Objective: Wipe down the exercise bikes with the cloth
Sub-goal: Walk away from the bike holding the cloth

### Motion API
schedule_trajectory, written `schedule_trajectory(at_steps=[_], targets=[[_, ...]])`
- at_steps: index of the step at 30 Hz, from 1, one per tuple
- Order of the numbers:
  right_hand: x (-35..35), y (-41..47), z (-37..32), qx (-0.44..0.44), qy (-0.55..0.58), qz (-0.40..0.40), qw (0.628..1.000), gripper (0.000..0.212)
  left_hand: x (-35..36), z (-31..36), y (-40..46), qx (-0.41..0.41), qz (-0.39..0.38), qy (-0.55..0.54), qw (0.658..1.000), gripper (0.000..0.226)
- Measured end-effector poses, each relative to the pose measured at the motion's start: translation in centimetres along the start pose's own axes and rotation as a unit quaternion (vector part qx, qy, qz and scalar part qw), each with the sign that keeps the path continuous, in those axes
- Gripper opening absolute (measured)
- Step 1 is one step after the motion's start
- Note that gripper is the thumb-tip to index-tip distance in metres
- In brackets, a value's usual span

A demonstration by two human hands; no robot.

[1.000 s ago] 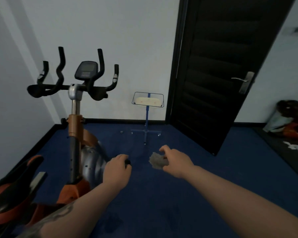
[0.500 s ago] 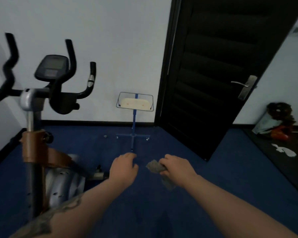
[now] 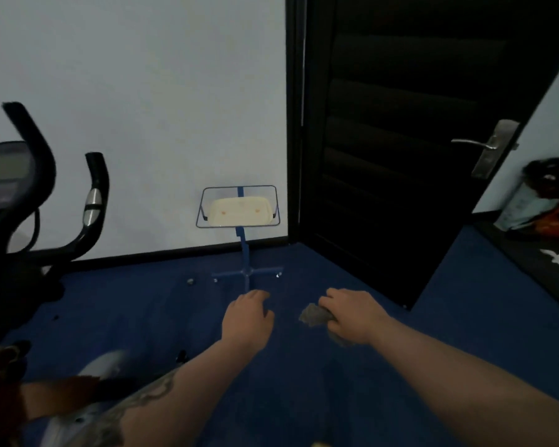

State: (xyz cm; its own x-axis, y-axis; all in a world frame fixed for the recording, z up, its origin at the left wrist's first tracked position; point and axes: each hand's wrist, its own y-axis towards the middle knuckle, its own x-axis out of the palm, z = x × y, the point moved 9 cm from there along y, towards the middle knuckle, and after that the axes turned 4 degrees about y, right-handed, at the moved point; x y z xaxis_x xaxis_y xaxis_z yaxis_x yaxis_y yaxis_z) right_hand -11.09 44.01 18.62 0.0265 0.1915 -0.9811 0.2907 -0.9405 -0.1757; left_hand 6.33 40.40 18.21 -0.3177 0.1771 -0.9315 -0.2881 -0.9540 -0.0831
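Observation:
My right hand (image 3: pixel 352 314) grips a crumpled grey cloth (image 3: pixel 313 316), held out in front of me above the blue floor. My left hand (image 3: pixel 247 319) hangs beside it, fingers loosely curled, holding nothing. The exercise bike (image 3: pixel 29 201) stands at the far left, half cut off by the frame edge: black handlebars, a dark console and an orange frame low down. Both hands are well to the right of the bike and touch no part of it.
A blue stand (image 3: pixel 244 253) with a wire tray holding a cream-coloured object stands against the white wall ahead. A dark door (image 3: pixel 417 156) with a metal handle stands ajar on the right. Bags and a dark mat (image 3: pixel 542 250) lie at far right.
The view has swung right, so the bike slid toward the left edge. Both hands stayed in front of me; the right hand still holds the cloth.

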Motion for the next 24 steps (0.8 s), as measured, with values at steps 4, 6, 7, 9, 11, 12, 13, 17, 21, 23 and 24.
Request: schedule_trajectory(at_steps=[4,6,7,9,11,12,13,17,21,23,24], targets=[[-0.8,6.5,4.0,-0.004,0.011,-0.006,1.000,0.021,-1.0,-0.3,6.5,-0.028,0.018,0.002,0.999,0.042],[-1.7,9.6,5.3,0.000,0.028,-0.007,1.000,0.024,-1.5,-0.9,9.1,-0.041,0.021,-0.007,0.999,0.043],[-2.0,11.0,5.8,0.004,0.042,-0.010,0.999,0.027,-1.8,-1.3,10.1,-0.048,0.022,-0.010,0.999,0.043],[-2.6,14.3,6.5,0.008,0.063,-0.006,0.998,0.029,-2.2,-2.6,12.2,-0.062,0.026,-0.013,0.998,0.043],[-3.3,18.0,7.0,0.007,0.072,-0.002,0.997,0.030,-2.8,-4.3,14.7,-0.081,0.024,-0.011,0.996,0.041],[-3.7,19.9,7.0,0.003,0.075,-0.001,0.997,0.031,-3.1,-5.2,16.1,-0.086,0.024,-0.008,0.996,0.041],[-3.9,21.8,7.1,0.001,0.079,-0.001,0.997,0.031,-3.2,-6.2,17.5,-0.089,0.023,-0.005,0.996,0.040],[-4.7,29.2,7.4,0.019,0.106,0.007,0.994,0.028,-4.6,-10.1,23.8,-0.099,0.020,0.000,0.995,0.032],[-5.7,36.0,7.8,0.036,0.115,-0.004,0.993,0.026,-6.7,-13.2,30.5,-0.093,0.021,0.000,0.995,0.037],[-6.4,39.5,8.4,0.057,0.144,0.008,0.988,0.022,-7.6,-14.5,33.8,-0.084,0.022,0.010,0.996,0.036],[-6.8,40.9,8.7,0.071,0.168,0.015,0.983,0.022,-7.9,-15.2,35.4,-0.085,0.021,0.008,0.996,0.036]])
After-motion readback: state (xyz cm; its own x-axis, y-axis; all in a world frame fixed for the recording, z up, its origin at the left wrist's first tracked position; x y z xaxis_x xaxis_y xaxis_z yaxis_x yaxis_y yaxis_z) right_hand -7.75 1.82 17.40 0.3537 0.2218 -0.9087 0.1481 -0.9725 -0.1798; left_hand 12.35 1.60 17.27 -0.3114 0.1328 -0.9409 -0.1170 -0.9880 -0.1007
